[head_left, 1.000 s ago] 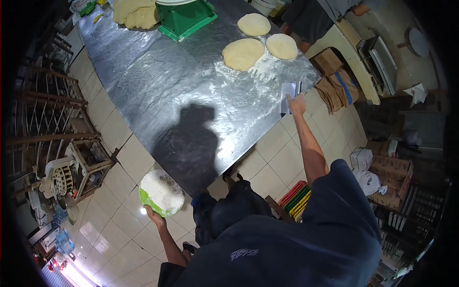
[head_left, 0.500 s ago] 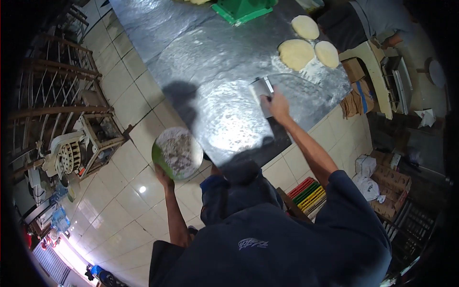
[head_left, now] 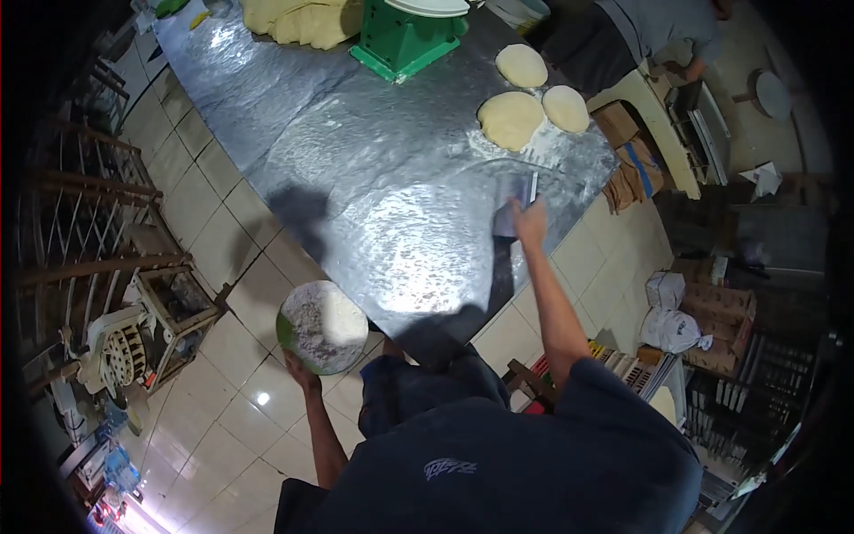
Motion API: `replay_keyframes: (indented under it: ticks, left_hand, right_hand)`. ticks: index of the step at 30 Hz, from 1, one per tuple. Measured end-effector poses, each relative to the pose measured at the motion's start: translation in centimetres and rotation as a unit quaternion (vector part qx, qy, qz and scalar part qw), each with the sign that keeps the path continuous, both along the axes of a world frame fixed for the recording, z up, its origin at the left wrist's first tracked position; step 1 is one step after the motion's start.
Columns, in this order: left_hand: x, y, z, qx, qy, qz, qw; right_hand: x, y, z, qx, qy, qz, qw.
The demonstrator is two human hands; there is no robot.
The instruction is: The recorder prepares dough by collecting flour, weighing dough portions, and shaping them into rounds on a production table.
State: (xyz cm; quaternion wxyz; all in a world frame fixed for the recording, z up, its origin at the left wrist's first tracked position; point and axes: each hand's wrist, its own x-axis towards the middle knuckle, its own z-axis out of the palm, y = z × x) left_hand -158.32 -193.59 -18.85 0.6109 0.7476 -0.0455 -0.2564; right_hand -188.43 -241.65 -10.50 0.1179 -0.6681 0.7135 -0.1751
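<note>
My left hand (head_left: 301,370) grips the near-left rim of a round green-edged bowl (head_left: 322,327) with floury, greyish-white contents, held beside the table's left corner. In my right hand (head_left: 529,221) is a flat metal dough scraper (head_left: 514,198), its blade close to the dark, floured tabletop (head_left: 294,133); whether it touches, I cannot tell. Just beyond the scraper lie three pale rounds of dough: a larger one (head_left: 511,121), one at the right (head_left: 566,109) and one farther back (head_left: 521,66). White flour is scattered around them.
A green scale (head_left: 402,40) stands at the table's far side, with a big mass of dough (head_left: 302,20) to its left. Another person (head_left: 658,44) is at the upper right. Wooden racks (head_left: 102,205) line the left; cardboard boxes (head_left: 716,316) sit at the right.
The scene has shifted down in view, bringing more of the scale and the dough mass into sight. My right hand has swung the scraper nearer the table's right edge. The left still holds the bowl.
</note>
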Motion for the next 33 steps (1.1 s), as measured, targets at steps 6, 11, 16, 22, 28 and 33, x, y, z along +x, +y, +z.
replay_keyframes:
  ticks: [6,11,16,22,28,33]
  left_hand:
    - [0.8,-0.7,0.9,-0.023,0.063,0.017,0.998]
    - [1.6,-0.9,1.3,-0.019,0.093,0.028,0.995]
    - [2.3,-1.6,0.8,-0.026,0.082,0.042,0.995]
    - [5.0,-2.0,-1.1,0.043,-0.061,-0.011,0.997]
    - [6.7,-3.3,-0.5,0.000,0.055,0.044,0.998]
    - [5.8,-0.8,-1.1,0.136,-0.235,-0.022,0.962]
  right_hand:
    - [3.4,-8.1,0.5,0.033,0.077,0.073,0.994]
    - [6.0,-12.0,1.6,0.052,0.077,0.158,0.983]
    - [7.5,-10.9,1.2,0.063,0.078,0.206,0.973]
    - [13.9,-2.0,1.3,0.060,0.020,0.305,0.950]
    - [21.5,20.6,1.4,0.248,-0.057,0.406,0.877]
    - [18.7,15.8,3.3,0.213,-0.117,0.220,0.945]
